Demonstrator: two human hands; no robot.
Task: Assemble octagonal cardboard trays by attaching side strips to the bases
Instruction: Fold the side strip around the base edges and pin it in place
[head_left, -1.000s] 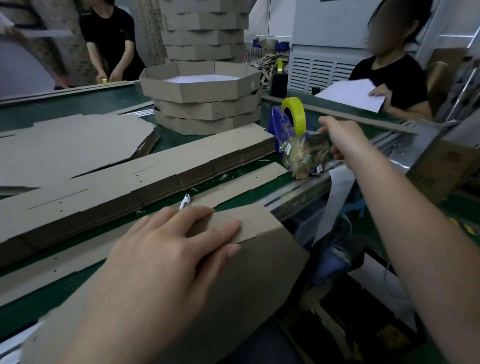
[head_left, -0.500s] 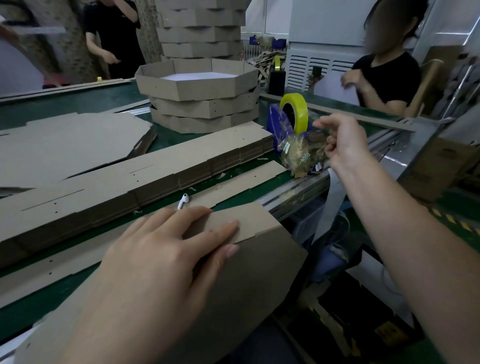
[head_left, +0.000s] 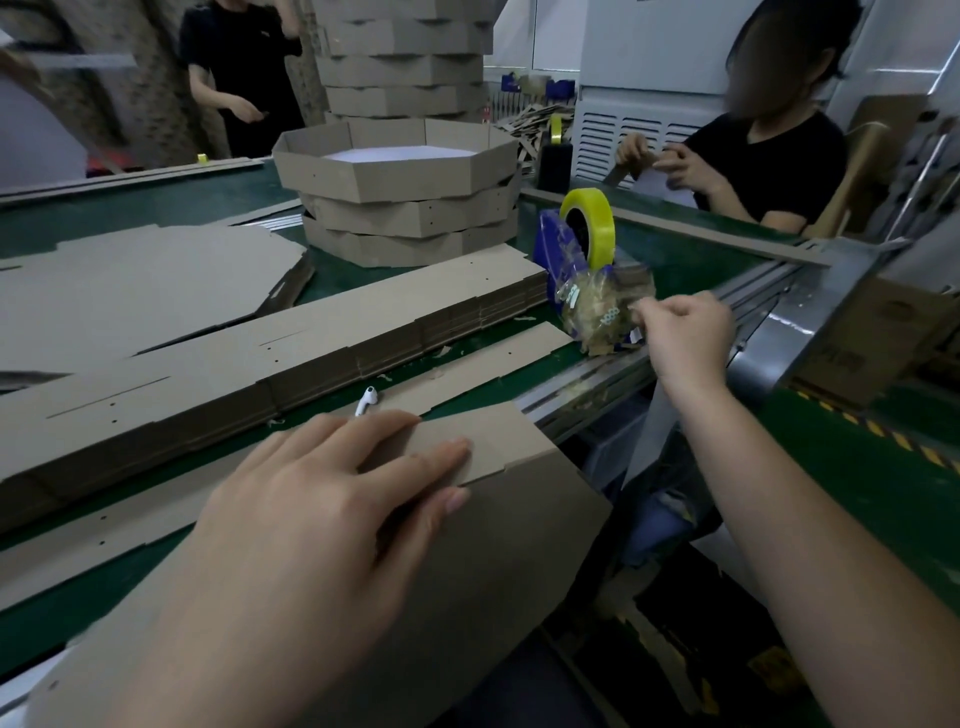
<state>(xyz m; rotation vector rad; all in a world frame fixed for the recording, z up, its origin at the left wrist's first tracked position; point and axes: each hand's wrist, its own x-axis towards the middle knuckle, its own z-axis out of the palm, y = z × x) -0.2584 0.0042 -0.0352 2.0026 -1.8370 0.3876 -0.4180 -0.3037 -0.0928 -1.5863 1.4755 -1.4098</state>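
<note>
My left hand (head_left: 322, 499) lies flat, fingers straight, pressing a folded side strip (head_left: 493, 441) down onto a brown cardboard base (head_left: 519, 551) that overhangs the table's near edge. My right hand (head_left: 685, 332) reaches to the front of the blue tape dispenser (head_left: 548, 244), which carries a yellow tape roll (head_left: 589, 228). Its thumb and fingers pinch the tape end beside a crumpled wad of tape (head_left: 597, 306). The clear tape itself barely shows.
A thick stack of flat side strips (head_left: 311, 338) runs across the green table (head_left: 675, 260), with one loose strip (head_left: 498, 353) and a white earbud (head_left: 366, 401) in front. Flat bases (head_left: 130, 280) lie left. Finished trays (head_left: 405, 208) stand behind. Two people work beyond.
My right hand has moved down and toward me along the dispenser's front, fingers still pinched. My left hand stays pressed on the strip.
</note>
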